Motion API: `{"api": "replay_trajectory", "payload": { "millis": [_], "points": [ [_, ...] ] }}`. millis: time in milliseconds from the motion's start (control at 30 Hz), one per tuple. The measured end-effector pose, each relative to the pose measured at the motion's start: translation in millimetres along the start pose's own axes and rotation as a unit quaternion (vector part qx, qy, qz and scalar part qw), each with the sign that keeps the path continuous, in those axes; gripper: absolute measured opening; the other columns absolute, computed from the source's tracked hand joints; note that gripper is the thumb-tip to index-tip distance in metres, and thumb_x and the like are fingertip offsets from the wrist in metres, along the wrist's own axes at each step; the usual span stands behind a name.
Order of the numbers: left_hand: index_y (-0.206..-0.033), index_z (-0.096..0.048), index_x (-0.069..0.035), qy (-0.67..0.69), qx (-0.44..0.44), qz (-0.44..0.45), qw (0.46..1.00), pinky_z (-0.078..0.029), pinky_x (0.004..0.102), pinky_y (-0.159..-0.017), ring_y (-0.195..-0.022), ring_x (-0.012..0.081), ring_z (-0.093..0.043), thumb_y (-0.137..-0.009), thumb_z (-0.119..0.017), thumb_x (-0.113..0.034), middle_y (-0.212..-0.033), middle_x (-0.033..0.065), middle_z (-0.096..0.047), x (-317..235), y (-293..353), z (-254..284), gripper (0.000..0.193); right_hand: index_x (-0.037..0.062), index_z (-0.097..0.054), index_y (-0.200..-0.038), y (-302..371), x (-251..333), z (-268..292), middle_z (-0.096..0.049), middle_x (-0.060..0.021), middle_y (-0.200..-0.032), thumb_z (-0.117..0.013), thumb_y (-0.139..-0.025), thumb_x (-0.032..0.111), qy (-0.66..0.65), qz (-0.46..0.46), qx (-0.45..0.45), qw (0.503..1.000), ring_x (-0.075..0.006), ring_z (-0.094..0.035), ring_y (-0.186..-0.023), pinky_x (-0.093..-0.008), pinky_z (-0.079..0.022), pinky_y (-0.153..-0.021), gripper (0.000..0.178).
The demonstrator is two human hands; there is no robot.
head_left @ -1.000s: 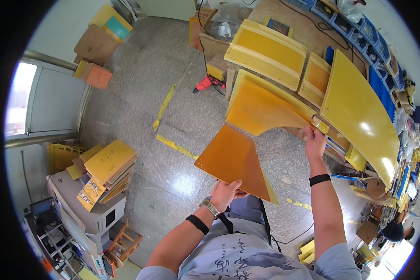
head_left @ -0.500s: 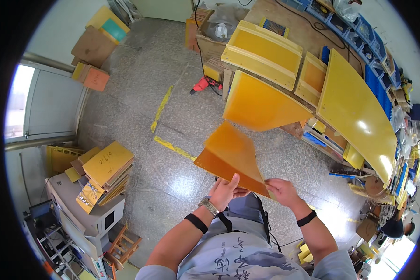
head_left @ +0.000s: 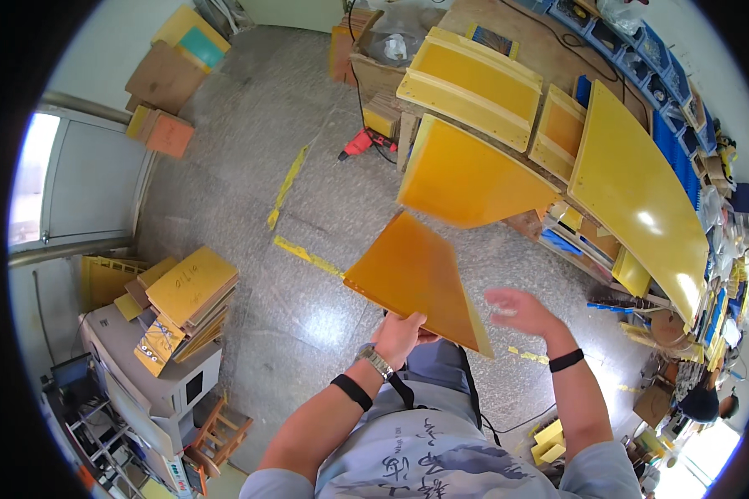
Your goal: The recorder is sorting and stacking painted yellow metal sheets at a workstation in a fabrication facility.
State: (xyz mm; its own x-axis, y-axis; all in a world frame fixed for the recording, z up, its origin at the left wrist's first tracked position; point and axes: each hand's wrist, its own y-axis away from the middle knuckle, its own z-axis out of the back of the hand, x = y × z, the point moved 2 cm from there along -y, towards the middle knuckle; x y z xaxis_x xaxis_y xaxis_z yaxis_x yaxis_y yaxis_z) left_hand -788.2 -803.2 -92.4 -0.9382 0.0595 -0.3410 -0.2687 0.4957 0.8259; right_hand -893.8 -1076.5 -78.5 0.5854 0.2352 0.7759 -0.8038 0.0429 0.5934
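Note:
My left hand (head_left: 401, 337) grips the near edge of a flat amber plastic sheet (head_left: 420, 274), thumb on top and fingers underneath. The sheet is four-sided with slanting edges and is held above the floor in front of my body. Off its right corner, my right hand (head_left: 520, 310) is in the air with nothing in it; its fingers reach out and are a little blurred. Beyond the sheet, a larger orange-yellow panel (head_left: 470, 179) with a curved edge juts out at the front of the workbench (head_left: 466, 17).
Yellow panels (head_left: 478, 83) and a big curved yellow panel (head_left: 637, 200) lie on the bench, with blue parts bins (head_left: 599, 37) behind. A red power tool (head_left: 358, 143) rests on the floor. At left, stacked yellow boards (head_left: 193, 287) top a grey cabinet (head_left: 125, 341).
My right hand has let go of the sheet's right corner and moved up and right. The sheet's surface, earlier showing two separate layers, now looks like one flat piece. My left hand keeps its grip.

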Motion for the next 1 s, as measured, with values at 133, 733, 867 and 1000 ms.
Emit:
{"api": "replay_trajectory", "payload": {
  "millis": [133, 733, 867, 1000],
  "points": [
    [-0.122, -0.052, 0.01, 0.02, 0.024, 0.005, 0.999, -0.06, 0.0436, -0.09, -0.1, 0.0325, -0.071, -0.098, -0.046, -0.004, -0.114, 0.0223, -0.066, -0.2, -3.0, 1.2, 0.028, 0.0021, -0.058, -0.134, -36.1, -18.7, 49.9, -0.068, -0.012, -0.123, -0.076, -0.089, 0.024, 0.042, -0.024, -0.239, 0.97, -0.0214, -0.068, -0.104, -0.0352, -0.052, -0.093, 0.053],
    [-0.125, -0.056, 0.002, 0.003, 0.025, -0.001, 1.0, -0.06, 0.041, -0.089, -0.103, 0.0264, -0.07, -0.101, -0.05, -0.013, -0.118, 0.0152, -0.067, 0.0, 1.9, 0.0, 0.029, -0.0012, -0.055, -0.122, -98.8, -15.4, 104.5, -0.064, -0.0107, -0.116, -0.075, -0.091, 0.022, -0.047, 0.015, -0.462, 0.885, -0.016, -0.063, -0.094, -0.0313, -0.052, -0.081, 0.044],
    [-0.125, -0.057, 0.002, 0.015, 0.032, 0.002, 0.999, -0.059, 0.0411, -0.09, -0.104, 0.026, -0.07, -0.101, -0.05, -0.012, -0.118, 0.0152, -0.067, -2.3, 4.5, 4.2, 0.028, 0.0013, -0.064, -0.105, -70.3, -12.7, 67.0, -0.071, -0.0071, -0.092, -0.074, -0.091, 0.023, 0.032, 0.055, -0.444, 0.894, -0.0144, -0.065, -0.081, -0.0308, -0.052, -0.076, 0.027],
    [-0.124, -0.056, 0.003, 0.024, 0.037, 0.001, 0.999, -0.059, 0.0413, -0.091, -0.103, 0.0264, -0.07, -0.101, -0.049, -0.011, -0.117, 0.0154, -0.068, -1.5, 2.6, 2.1, 0.028, 0.0036, -0.067, -0.104, -26.1, -7.8, 33.4, -0.072, -0.0103, -0.098, -0.072, -0.092, 0.022, 0.107, -0.035, -0.396, 0.911, -0.0172, -0.068, -0.083, -0.0309, -0.053, -0.075, 0.022]
  ]
}}
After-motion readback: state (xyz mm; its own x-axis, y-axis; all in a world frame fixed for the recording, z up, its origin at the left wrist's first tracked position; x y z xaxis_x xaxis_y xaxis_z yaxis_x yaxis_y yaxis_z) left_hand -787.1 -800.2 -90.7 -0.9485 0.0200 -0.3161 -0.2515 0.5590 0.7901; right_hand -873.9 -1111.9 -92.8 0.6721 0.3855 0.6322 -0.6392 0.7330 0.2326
